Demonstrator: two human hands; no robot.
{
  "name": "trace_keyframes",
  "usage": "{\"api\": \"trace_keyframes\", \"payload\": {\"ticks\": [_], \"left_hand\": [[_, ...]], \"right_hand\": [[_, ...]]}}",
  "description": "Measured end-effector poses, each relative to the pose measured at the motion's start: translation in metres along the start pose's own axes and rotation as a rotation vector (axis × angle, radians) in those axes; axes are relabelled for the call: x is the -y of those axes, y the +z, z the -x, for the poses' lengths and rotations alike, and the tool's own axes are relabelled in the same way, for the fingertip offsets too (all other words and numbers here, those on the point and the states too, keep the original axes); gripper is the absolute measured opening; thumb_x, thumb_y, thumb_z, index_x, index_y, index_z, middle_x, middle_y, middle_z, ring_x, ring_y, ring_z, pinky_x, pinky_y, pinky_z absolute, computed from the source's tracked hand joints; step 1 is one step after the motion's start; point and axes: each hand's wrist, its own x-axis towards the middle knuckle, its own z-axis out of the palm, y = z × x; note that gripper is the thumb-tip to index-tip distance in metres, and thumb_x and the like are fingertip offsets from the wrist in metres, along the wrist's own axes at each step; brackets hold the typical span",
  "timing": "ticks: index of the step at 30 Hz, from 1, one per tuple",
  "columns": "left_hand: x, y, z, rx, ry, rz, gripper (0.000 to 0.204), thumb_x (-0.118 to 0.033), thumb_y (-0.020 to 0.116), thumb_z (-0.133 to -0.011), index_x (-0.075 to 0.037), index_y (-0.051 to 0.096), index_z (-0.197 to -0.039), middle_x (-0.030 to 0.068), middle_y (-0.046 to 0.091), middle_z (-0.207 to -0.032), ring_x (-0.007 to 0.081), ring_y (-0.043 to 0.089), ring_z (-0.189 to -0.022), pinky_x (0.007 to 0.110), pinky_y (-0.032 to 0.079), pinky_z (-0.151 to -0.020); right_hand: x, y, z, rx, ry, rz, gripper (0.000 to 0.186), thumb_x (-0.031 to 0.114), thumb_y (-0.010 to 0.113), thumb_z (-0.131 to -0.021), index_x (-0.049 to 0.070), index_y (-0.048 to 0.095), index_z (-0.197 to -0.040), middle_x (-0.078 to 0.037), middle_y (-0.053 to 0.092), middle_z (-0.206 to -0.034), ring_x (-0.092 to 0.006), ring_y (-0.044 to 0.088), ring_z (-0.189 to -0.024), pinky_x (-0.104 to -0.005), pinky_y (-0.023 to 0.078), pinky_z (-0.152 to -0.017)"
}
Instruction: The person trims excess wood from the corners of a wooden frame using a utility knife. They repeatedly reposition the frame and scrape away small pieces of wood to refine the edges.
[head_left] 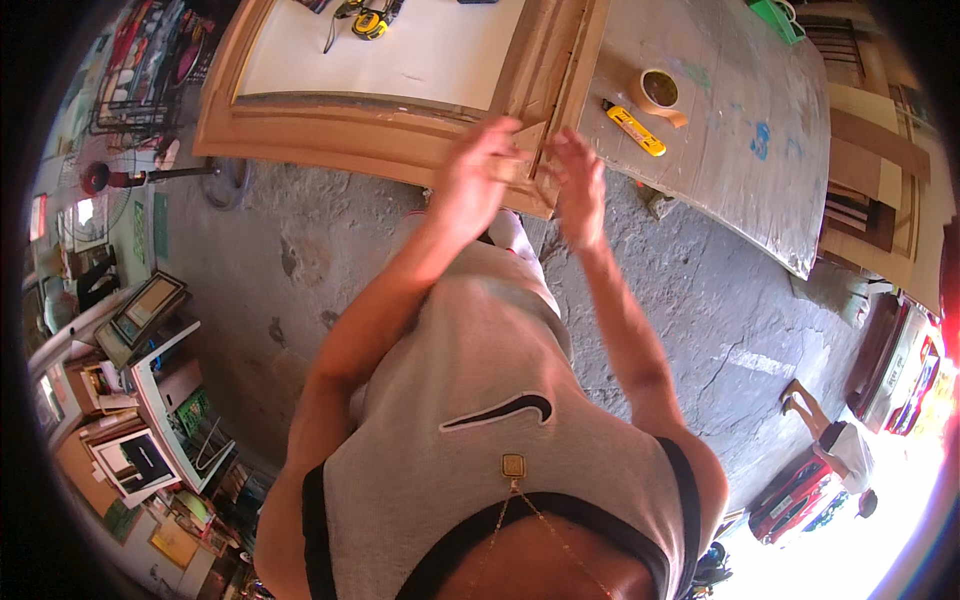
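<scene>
My left hand [478, 175] is blurred over the lower right corner of a brown wooden frame [370, 135], fingers bent near a small pale piece; whether it grips that is unclear. Just right of it, my right hand [578, 190] is raised at the same corner with fingers bent and apart, holding nothing visible. The frame lies around a white panel [380, 60], on which a yellow tape measure [370, 24] rests. A grey worktable [720, 190] carries a yellow utility knife [633, 128] and a roll of brown tape [668, 110] to the right of my hands.
A standing fan [100, 177] and cluttered shelving [170, 400] are at the left. Wooden boards [870, 180] lean beyond the table. Concrete floor [280, 280] surrounds me. At the lower right, a person [845, 450] walks near a red car [795, 505] in bright light.
</scene>
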Motion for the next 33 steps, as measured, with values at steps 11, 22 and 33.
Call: {"api": "trace_keyframes", "payload": {"ticks": [11, 22, 33], "left_hand": [[0.073, 0.066, 0.061, 0.859, 0.437, -1.023, 0.056, -0.009, 0.063, -0.093, 0.005, 0.038, -0.141, 0.0318, 0.04, -0.143, 0.0394, 0.037, -0.14, 0.047, 0.031, -0.115], [0.073, 0.076, 0.04, 0.916, 0.357, -1.141, 0.066, -0.04, 0.042, -0.104, -0.002, 0.023, -0.155, 0.0208, 0.018, -0.161, 0.0363, 0.01, -0.151, 0.054, 0.004, -0.122], [0.065, 0.006, -0.044, 0.388, 0.617, -1.289, 0.038, -0.019, 0.057, -0.098, 0.001, 0.055, -0.13, 0.0226, 0.061, -0.119, 0.0369, 0.058, -0.112, 0.044, 0.04, -0.104]], "right_hand": [[0.055, 0.01, 0.041, -0.42, -0.248, -0.36, 0.073, 0.059, 0.023, -0.103, 0.005, 0.033, -0.152, -0.016, 0.031, -0.158, -0.0347, 0.023, -0.148, -0.0509, 0.016, -0.122], [0.079, 0.05, 0.055, -0.311, -0.354, -0.37, 0.072, 0.054, 0.026, -0.104, 0.005, 0.022, -0.155, -0.014, 0.027, -0.159, -0.0297, 0.021, -0.149, -0.0496, 0.012, -0.122], [0.02, -0.01, 0.074, -0.638, 0.046, 0.626, 0.03, 0.019, 0.069, -0.094, -0.005, 0.068, -0.111, -0.006, 0.068, -0.076, -0.0158, 0.064, -0.065, -0.0303, 0.054, -0.065]]}}
